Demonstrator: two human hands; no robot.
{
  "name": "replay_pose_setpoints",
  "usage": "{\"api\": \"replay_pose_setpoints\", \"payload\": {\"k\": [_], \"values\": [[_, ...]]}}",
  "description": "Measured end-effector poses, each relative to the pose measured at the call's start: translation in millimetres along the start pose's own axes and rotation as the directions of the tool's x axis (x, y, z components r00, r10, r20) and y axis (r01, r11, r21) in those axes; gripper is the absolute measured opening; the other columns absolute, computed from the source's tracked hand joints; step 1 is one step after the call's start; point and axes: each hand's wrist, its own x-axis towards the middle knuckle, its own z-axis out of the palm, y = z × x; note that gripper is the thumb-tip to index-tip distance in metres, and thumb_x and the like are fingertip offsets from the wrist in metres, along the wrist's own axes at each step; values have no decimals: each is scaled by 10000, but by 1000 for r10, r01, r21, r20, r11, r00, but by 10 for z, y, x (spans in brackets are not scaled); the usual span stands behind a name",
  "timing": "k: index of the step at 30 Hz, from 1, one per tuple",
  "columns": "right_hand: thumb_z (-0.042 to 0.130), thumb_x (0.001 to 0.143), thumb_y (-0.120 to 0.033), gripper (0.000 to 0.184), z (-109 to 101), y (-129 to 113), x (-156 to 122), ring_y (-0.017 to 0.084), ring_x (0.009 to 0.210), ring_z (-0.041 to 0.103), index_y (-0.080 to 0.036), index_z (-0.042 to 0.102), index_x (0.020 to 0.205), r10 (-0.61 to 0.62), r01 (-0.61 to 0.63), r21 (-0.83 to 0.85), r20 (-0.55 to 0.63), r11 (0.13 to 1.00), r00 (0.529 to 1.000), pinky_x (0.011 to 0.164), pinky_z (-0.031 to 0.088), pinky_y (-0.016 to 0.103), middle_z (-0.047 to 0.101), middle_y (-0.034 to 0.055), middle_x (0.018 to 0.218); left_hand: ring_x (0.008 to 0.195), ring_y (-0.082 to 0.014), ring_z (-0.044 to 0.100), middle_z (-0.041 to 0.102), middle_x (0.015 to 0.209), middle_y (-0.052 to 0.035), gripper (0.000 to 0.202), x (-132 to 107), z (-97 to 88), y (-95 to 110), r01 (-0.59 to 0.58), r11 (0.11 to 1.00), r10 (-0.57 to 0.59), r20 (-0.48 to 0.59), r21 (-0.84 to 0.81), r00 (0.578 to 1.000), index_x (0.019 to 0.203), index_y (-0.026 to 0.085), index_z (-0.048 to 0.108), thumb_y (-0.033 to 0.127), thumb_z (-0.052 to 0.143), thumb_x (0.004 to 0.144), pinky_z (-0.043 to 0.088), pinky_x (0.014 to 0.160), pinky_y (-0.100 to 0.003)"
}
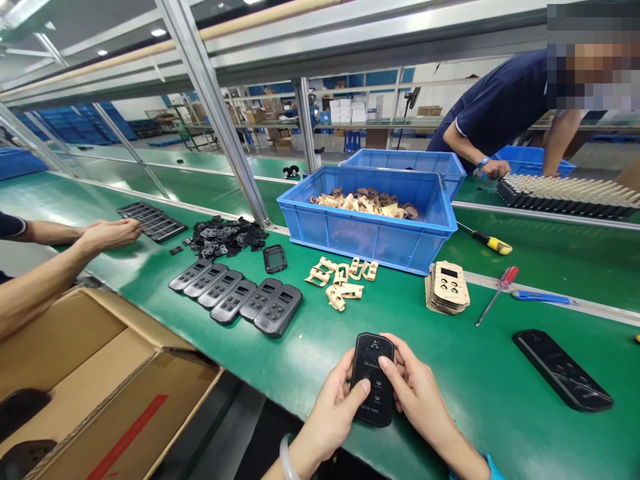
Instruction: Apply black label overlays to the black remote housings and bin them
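A black handheld panel with small round buttons and white print (373,417) is gripped between my two hands above the bench's front edge. My left hand (336,403) wraps its left side, thumb on the face. From the right, my right hand (413,383) holds the other edge, its thumb pressing near the upper middle. The fingers behind the panel are hidden. A similar black panel (563,370) lies on the green bench to the right. Ahead of my hands are loose beige curved pieces (345,289) and a stack of beige cut-out sheets (447,287).
Overlapping black panels (270,307) lie left, with a pile of small black parts (225,237) behind. A blue bin (370,233) holds beige pieces. Screwdrivers (495,243) and a blue cutter (543,297) lie right. A co-worker's hands (113,232) reach in beside a cardboard box (150,407); another person (505,100) leans opposite.
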Motion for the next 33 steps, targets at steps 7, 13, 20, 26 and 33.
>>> {"api": "replay_pose_setpoints", "payload": {"k": [7, 13, 20, 26, 33], "values": [[439, 944, -520, 466, 25, 53, -34, 112, 410, 478, -195, 445, 1278, 1, -1, 22, -11, 1000, 1000, 345, 419, 203, 593, -9, 672, 1289, -272, 466, 549, 1366, -123, 613, 2, -38, 2, -45, 995, 46, -11, 85, 999, 1358, 165, 476, 400, 673, 827, 365, 1098, -387], [477, 920, -549, 495, 40, 25, -17, 93, 355, 451, -196, 448, 1266, 58, -51, 166, -36, 985, 998, 322, 389, 193, 550, -40, 623, 1161, -252, 566, 599, 1306, -90, 560, -11, -71, 54, 72, 997, -73, 14, 34, 997, 1380, 214, 473, 464, 573, 890, 407, 1055, -406], [516, 898, -559, 513, 50, -19, -24, 92, 376, 460, -183, 448, 1240, 65, -48, 232, -66, 972, 996, 328, 408, 191, 565, -29, 646, 749, -211, 701, 718, 908, -106, 617, -17, -10, 55, 183, 980, -185, 23, 74, 982, 1292, 143, 510, 603, 485, 881, 565, 641, -297], [511, 898, -570, 499, 44, -55, -25, 87, 373, 456, -198, 444, 1223, 64, -49, 224, -62, 973, 996, 333, 402, 188, 576, -28, 664, 581, -166, 679, 706, 794, -80, 555, -2, 45, 42, 133, 988, -138, 68, 75, 988, 1179, 126, 507, 537, 625, 824, 537, 506, -220], [453, 846, -687, 650, 48, 192, -38, 209, 486, 640, -288, 350, 1349, 98, -92, 115, -54, 989, 994, 460, 559, 307, 648, 18, 680, 701, -246, 693, 693, 810, -93, 642, 13, -23, -131, 13, 997, -15, 20, 72, 1000, 1129, 187, 599, 649, 694, 693, 558, 569, -322]]}}
